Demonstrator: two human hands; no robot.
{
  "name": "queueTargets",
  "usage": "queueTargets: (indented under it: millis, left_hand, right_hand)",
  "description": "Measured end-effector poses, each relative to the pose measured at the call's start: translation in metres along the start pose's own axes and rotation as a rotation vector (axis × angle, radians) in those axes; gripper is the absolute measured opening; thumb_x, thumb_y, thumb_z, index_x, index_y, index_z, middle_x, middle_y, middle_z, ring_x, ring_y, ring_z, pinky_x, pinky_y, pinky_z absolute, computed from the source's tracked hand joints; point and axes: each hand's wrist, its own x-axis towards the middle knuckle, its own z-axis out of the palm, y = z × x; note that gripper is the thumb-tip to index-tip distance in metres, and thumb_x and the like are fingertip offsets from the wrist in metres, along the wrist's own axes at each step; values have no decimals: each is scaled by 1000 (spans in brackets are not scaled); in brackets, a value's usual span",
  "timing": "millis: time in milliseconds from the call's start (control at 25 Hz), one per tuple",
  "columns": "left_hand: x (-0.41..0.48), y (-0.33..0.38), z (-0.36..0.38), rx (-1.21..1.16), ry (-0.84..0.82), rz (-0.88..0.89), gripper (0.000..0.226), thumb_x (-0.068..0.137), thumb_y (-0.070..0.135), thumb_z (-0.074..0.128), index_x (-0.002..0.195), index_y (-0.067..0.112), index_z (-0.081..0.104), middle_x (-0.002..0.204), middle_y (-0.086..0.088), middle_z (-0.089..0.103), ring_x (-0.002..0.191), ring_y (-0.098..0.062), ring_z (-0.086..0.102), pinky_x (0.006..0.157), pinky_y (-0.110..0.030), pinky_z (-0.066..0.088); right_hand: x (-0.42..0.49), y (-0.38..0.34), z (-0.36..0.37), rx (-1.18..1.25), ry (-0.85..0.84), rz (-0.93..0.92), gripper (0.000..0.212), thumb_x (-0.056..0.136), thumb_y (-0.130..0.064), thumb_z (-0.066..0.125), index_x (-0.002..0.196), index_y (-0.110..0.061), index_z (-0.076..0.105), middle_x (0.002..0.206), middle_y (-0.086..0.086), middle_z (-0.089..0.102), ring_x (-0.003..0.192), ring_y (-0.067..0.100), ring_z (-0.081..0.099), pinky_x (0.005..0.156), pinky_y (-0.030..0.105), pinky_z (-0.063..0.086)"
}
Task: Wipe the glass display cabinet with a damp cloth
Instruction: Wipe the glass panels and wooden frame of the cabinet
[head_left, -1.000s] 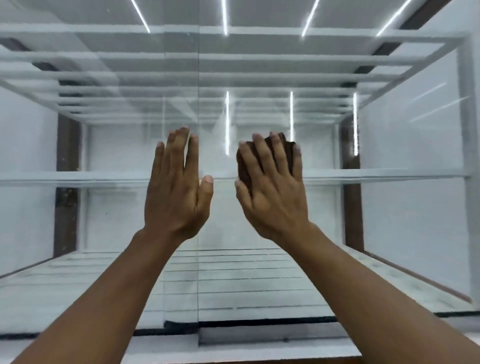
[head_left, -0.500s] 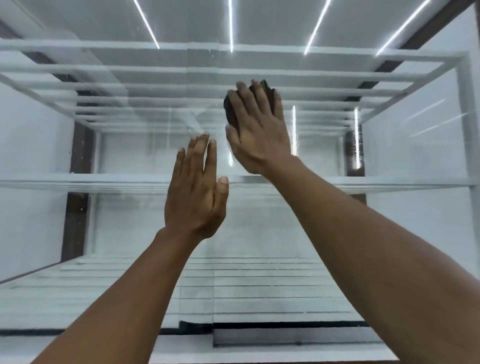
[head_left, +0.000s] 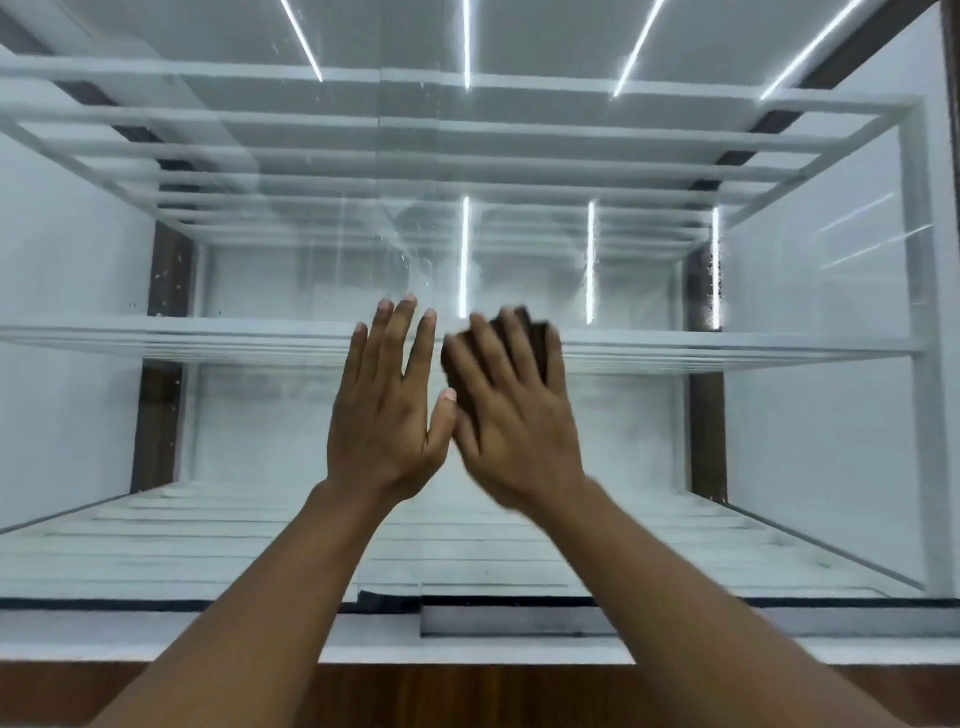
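The left hand (head_left: 384, 415) is laid flat and open on the glass (head_left: 831, 291) of the cabinet, fingers spread, probably so the pane is steadied while it's wiped. The dark cloth (head_left: 524, 343) is pinned against the glass under the right hand (head_left: 514, 415), pressed flat rather than gripped, poking out past the fingertips just beside the left thumb.

White surfaces fill the view — pale walls (head_left: 67, 322) on both sides and at the back. Bright light strips (head_left: 466, 44) run along the ceiling, and shorter vertical ones (head_left: 590, 260) glow further in. Dark brown vertical posts (head_left: 158, 415) stand near the rear corners. Along the bottom edge runs a wood-grain band (head_left: 467, 693).
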Motion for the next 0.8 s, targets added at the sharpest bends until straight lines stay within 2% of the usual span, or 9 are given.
queueTargets:
  millis: [120, 240, 280, 320, 440, 480, 600, 720, 800]
  left_hand:
    - [-30, 4, -1, 17, -54, 26, 70, 96, 36, 40, 159, 8, 25, 168, -14, 15, 157, -29, 8, 128, -44, 4]
    - [-61, 12, -1, 19, -84, 20, 71, 95, 37, 40, 158, 8, 27, 167, -16, 16, 156, -32, 10, 128, -45, 4]
    - [-69, 16, -1, 18, -85, 16, 71, 95, 38, 41, 158, 8, 27, 167, -16, 17, 156, -33, 11, 128, -46, 4]
    - [-77, 19, 0, 19, -91, 13, 72, 94, 38, 41, 158, 8, 28, 167, -17, 17, 156, -33, 11, 128, -47, 5]
    - [-99, 20, -2, 17, -103, -5, 72, 91, 34, 43, 157, 10, 30, 167, -16, 18, 156, -31, 10, 128, -46, 5]
    - [-103, 19, -1, 21, -106, -2, 72, 90, 33, 43, 157, 11, 30, 167, -15, 18, 157, -31, 9, 128, -46, 4]
    - [-105, 18, -1, 43, -110, 10, 72, 90, 32, 45, 158, 14, 29, 167, -16, 17, 156, -33, 9, 128, -46, 4]
    - [-102, 21, 1, 50, -110, 10, 71, 91, 32, 43, 158, 12, 30, 167, -17, 18, 156, -35, 10, 128, -47, 4]
    - [-104, 22, 1, 58, -106, 5, 71, 92, 32, 41, 158, 11, 29, 167, -18, 17, 156, -35, 10, 128, -47, 3]
  right_hand:
    - [-99, 28, -8, -56, -79, -49, 66, 101, -46, 41, 161, -23, 28, 170, 8, 18, 158, 32, 10, 121, 67, 18]
    - [-105, 68, -15, -52, 3, 434, 66, 98, -46, 41, 159, -21, 29, 167, 13, 22, 156, 36, 12, 121, 69, 11]
    - [-92, 59, -15, -39, 20, 530, 67, 98, -46, 41, 159, -20, 28, 167, 14, 20, 156, 38, 11, 122, 69, 7]
    - [-84, 40, -11, -16, 12, 480, 69, 99, -47, 41, 161, -20, 26, 168, 13, 15, 157, 38, 8, 123, 68, 4]
    - [-101, -38, 1, 97, -145, 12, 70, 100, -46, 43, 163, -21, 23, 172, 7, 7, 159, 32, 1, 122, 68, 8]
    - [-120, -46, 1, 95, -193, -29, 70, 99, -44, 46, 163, -22, 23, 172, 6, 9, 159, 31, 1, 123, 66, 9]
    - [-158, 4, -10, 21, -198, 17, 74, 98, -48, 47, 163, -25, 21, 172, 6, 7, 159, 31, -2, 125, 60, 1]
    - [-156, 72, -25, 6, -154, 277, 76, 97, -50, 43, 163, -23, 16, 171, 10, 4, 158, 35, -5, 126, 60, -2]
    - [-144, 72, -26, -4, -142, 234, 75, 98, -49, 43, 163, -22, 15, 171, 11, 5, 158, 36, -3, 126, 60, -4]
